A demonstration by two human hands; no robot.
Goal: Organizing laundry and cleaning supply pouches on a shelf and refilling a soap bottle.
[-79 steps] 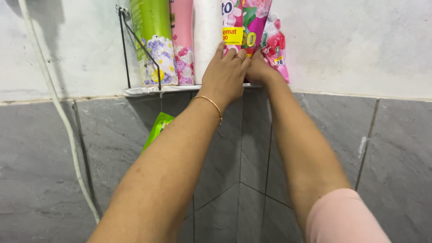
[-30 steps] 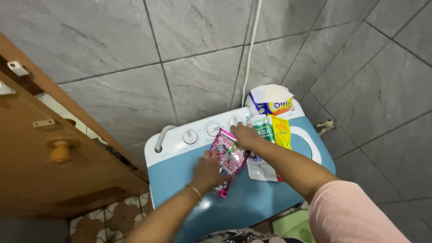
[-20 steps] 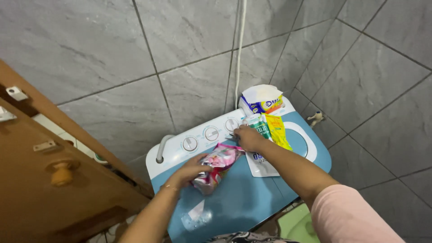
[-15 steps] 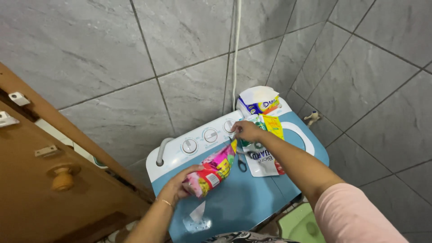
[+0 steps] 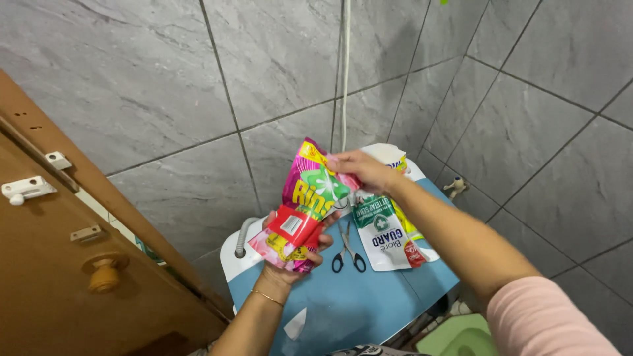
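A pink and green detergent pouch (image 5: 304,207) is held up in the air above the blue lid of a washing machine (image 5: 359,300), tilted so that its top corner leans toward the wall. The left hand (image 5: 290,254) has its grip clenched around the pouch's lower end, fingers wrapped over the red and yellow bottom edge, a thin gold bracelet (image 5: 267,297) on the wrist. The right hand (image 5: 361,171) pinches the pouch's upper right corner between thumb and fingers, its forearm crossing in from a pink sleeve (image 5: 550,320). Just below the pouch, a pair of black-handled scissors (image 5: 347,249) lies flat on the lid, blades pointing toward the wall. Beside the scissors lies a white refill pouch with green print (image 5: 386,231), and a yellow sachet (image 5: 410,227) partly shows from under it. A white cable (image 5: 344,66) runs down the grey tiled wall (image 5: 158,79) behind. At left stands a brown wooden door (image 5: 72,264) with a round knob (image 5: 104,275) and a white latch (image 5: 25,189).
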